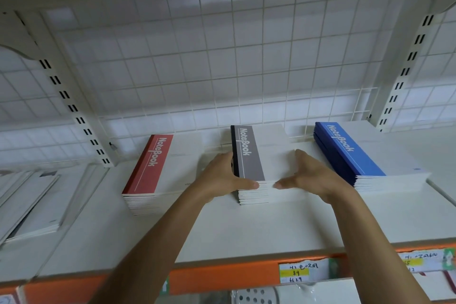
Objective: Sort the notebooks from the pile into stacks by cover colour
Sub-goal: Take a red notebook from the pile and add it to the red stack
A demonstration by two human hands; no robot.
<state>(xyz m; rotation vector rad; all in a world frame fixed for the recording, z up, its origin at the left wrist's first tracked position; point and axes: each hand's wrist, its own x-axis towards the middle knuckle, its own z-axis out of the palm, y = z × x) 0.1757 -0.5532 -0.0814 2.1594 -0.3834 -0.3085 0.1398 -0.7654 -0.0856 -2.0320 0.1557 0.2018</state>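
Three notebook stacks lie on a white shelf (246,229). The red stack (153,168) is on the left, the grey stack (249,155) in the middle, the blue stack (350,150) on the right. My left hand (222,177) presses flat against the grey stack's left side, thumb on its front edge. My right hand (308,175) presses the same stack's right side, thumb along the front edge. Both hands' fingers look straight, squaring the stack between them.
A white wire grid (222,57) backs the shelf, with slotted uprights (74,106) on both sides. More pale notebooks (34,205) lie in the left bay behind a clear divider. An orange price rail (222,276) with labels runs along the front edge.
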